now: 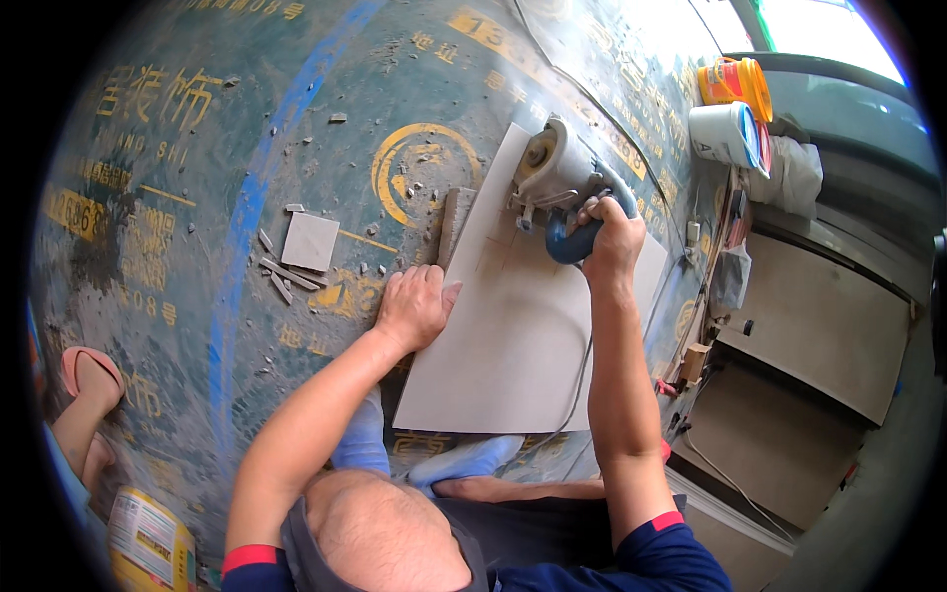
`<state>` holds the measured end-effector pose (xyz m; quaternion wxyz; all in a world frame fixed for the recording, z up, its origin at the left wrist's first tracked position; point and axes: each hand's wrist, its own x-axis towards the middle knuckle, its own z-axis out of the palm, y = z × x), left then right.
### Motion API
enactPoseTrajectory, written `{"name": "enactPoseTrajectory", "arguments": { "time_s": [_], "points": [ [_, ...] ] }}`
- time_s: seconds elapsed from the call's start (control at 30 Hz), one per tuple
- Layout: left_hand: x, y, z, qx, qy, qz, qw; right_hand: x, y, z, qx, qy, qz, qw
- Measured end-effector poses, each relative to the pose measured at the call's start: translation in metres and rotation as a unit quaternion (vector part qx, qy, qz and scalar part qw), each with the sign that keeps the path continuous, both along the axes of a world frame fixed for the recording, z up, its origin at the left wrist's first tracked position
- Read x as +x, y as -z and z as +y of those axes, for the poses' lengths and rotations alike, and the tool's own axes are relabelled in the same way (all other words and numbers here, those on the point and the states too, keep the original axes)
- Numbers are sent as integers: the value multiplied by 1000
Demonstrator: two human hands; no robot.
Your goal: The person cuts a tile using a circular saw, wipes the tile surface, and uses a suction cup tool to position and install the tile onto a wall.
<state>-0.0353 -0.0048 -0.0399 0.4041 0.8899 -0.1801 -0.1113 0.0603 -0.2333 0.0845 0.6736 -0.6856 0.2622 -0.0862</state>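
Observation:
My right hand (pixel 614 225) is closed on the curved handle of a grey power saw (pixel 552 163), which sits at the upper part of a large pale tile (pixel 493 365) with faint red marks. The saw's cord droops across the tile. My left hand (pixel 414 306) grips the tile's left edge, thumb toward its surface. A grey strip (pixel 456 212) shows along that edge, partly under the tile. A small square offcut (pixel 311 242) and several slivers (pixel 291 276) lie on the printed green floor covering (pixel 168 257) to the left.
Another person's foot (pixel 91 380) in a pink slipper is at the left, above a yellow bucket (pixel 148 543). Orange (pixel 730 84) and white (pixel 725 133) buckets stand at upper right. Large boards (pixel 809 335) and loose cords are on the right. My knee and blue slippers are below the tile.

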Motion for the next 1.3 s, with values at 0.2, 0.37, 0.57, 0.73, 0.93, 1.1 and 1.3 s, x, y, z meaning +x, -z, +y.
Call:
{"name": "enactPoseTrajectory", "arguments": {
  "time_s": [0.2,0.37,0.57,0.73,0.93,1.1,1.3],
  "points": [
    [-1,1,2,-3,-3,4,1000,-3,-2,2,8,-2,-5,1000],
    [-1,2,0,0,-1,21,1000,-8,-3,1,3,-5,-2,1000],
    [-2,4,1,-13,-7,18,1000,-12,-5,5,14,9,4,1000],
    [-1,3,1,-11,-2,19,1000,-16,-6,8,20,16,6,1000],
    [-2,5,1,-8,-3,8,1000,-20,-6,8,20,10,5,1000],
    [-1,3,2,-15,-7,8,1000,-23,-5,10,14,10,5,1000],
    [-2,3,2,-12,-6,17,1000,-26,-7,15,14,6,4,1000]
  ]
}}
